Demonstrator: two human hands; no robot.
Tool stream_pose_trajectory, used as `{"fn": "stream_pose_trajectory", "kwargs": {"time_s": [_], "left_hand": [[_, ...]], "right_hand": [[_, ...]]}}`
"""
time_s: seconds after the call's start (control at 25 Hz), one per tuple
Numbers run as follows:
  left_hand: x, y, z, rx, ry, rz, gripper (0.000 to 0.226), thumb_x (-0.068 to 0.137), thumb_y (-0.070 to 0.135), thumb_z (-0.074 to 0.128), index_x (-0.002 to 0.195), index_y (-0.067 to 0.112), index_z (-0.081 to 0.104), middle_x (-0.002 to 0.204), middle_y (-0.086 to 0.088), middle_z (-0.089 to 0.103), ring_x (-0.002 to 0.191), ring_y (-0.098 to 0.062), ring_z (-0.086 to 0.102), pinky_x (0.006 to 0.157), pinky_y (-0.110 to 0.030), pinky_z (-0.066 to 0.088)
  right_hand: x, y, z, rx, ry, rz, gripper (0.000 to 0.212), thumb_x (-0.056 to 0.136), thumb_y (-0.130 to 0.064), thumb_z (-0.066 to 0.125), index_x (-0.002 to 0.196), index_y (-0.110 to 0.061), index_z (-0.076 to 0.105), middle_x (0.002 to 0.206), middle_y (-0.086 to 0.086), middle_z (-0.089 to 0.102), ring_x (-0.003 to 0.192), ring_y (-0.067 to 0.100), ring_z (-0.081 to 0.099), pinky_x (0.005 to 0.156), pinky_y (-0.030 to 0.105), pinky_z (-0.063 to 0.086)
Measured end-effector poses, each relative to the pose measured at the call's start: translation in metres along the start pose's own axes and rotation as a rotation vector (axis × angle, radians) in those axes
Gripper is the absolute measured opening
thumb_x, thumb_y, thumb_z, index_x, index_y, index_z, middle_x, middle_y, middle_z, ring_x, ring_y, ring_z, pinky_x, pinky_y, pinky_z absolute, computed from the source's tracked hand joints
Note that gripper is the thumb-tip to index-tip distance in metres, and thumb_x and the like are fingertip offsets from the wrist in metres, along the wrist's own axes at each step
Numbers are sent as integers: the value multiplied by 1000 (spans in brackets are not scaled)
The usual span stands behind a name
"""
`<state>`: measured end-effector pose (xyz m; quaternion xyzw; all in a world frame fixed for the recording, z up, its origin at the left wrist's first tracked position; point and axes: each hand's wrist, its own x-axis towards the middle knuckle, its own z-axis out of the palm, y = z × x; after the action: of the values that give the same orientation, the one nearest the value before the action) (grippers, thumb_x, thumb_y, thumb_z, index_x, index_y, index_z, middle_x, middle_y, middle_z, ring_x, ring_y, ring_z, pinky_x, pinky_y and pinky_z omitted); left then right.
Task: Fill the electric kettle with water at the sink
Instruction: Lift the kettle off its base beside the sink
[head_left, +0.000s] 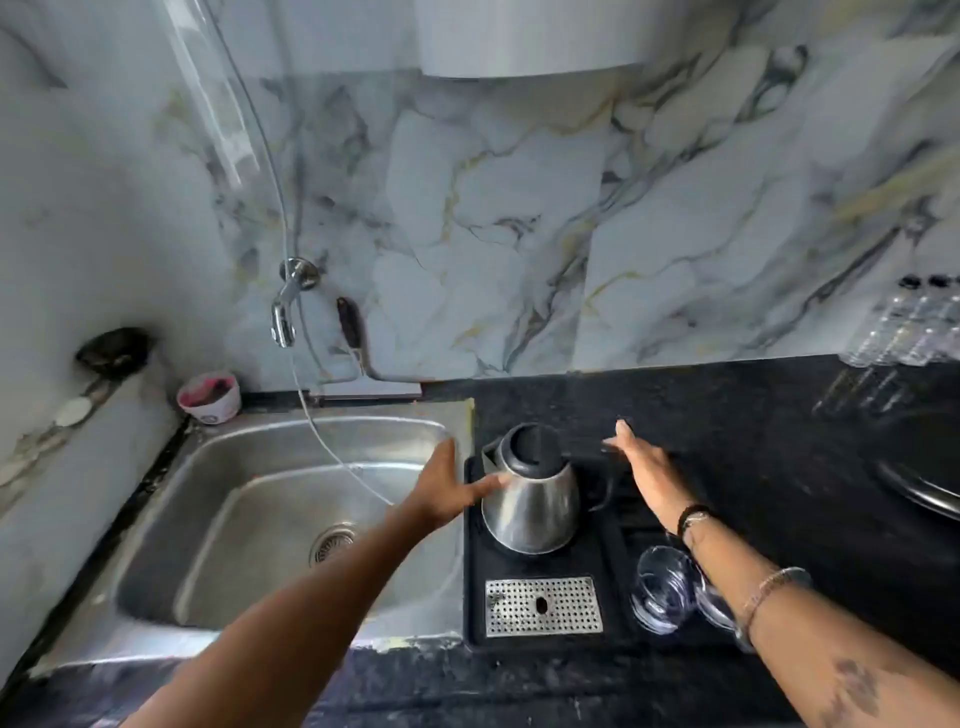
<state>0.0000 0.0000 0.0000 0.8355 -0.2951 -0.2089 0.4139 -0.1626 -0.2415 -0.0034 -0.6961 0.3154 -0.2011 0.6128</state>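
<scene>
Marble wall tiles stand behind a black counter (727, 415) with a steel sink (291, 467) set into it. Just right of the sink sits a black tray (475, 597), and the electric kettle (530, 499) stands upright on it with its black lid (535, 447) on.

Both hands reach toward the kettle, one on each side. The left hand (447, 493) is open and its fingers touch the kettle's left side. The right hand (639, 462) is open too, held flat just right of the kettle, next to the dark handle (602, 483). It holds nothing yet.

The step now looks like picking the kettle up. To do it well, the right hand should wrap around the handle and hold tight, while the left hand keeps the shiny body from sliding. Then lift it straight up and carry it left, over the sink and under the tap (283, 317). The lid must come open before water goes in. A glass (665, 587) lies below the right wrist, so the arm should move with care.
</scene>
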Motion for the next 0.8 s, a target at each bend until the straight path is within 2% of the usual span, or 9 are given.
{"fn": "stream_pose_trajectory", "kwargs": {"time_s": [0.04,0.08,0.2,0.28,0.4,0.52,0.6,0.68,0.8], "left_hand": [[3,-2,15,-90,-29,-21,94,68,51,85,140,9,41,137,7,56,112,16,53,95,-5,40],[11,-1,30,-154,-74,-36,94,66,45,88,141,12,42,133,11,59,111,17,55,93,-4,42],[17,0,63,-245,-58,-38,93,60,31,93,137,10,46,132,-5,64,123,-18,60,108,-42,46],[18,13,72,-310,-23,-32,88,61,23,93,135,7,49,131,-12,64,123,-26,60,108,-51,44],[12,19,65,-337,5,-52,74,63,25,92,129,17,58,124,-5,70,118,-20,64,105,-48,47],[5,26,39,-324,47,-51,85,58,41,93,130,19,55,125,1,69,119,-16,63,105,-43,48],[-1,34,9,-187,218,-44,119,48,65,89,144,18,36,141,1,55,133,-15,50,110,-31,40],[-4,33,-25,109,443,92,132,50,76,79,151,14,22,160,-9,26,147,-21,26,117,-32,24],[0,22,-76,413,623,193,87,59,69,76,121,10,56,163,-21,8,145,-32,18,118,-54,20]], "right_hand": [[1,8,-3,56,-44,62,45,93,-54,52,106,-17,72,117,1,71,116,17,61,97,29,41],[7,15,-8,84,-105,82,48,88,-58,55,103,-17,74,114,-3,73,115,15,62,98,30,43],[21,24,-4,97,-224,53,65,79,-66,66,94,-3,76,101,4,77,95,17,69,85,25,48],[31,23,1,150,-232,61,75,75,-64,70,73,11,65,72,17,69,66,23,61,66,31,46],[30,18,18,202,-173,29,69,72,-57,74,52,5,50,41,8,43,35,20,37,42,26,31],[35,3,40,295,-150,22,73,69,-52,78,47,5,38,46,9,34,36,19,29,38,24,25],[41,-16,63,334,-156,5,70,69,-50,80,42,-8,32,44,2,29,38,19,26,38,24,25],[47,-37,99,346,-172,-43,63,70,-49,80,40,-21,33,42,-4,29,37,18,27,39,25,25],[51,-61,169,369,-196,-71,50,69,-49,80,58,-7,56,54,7,43,44,17,37,45,30,28]]}}
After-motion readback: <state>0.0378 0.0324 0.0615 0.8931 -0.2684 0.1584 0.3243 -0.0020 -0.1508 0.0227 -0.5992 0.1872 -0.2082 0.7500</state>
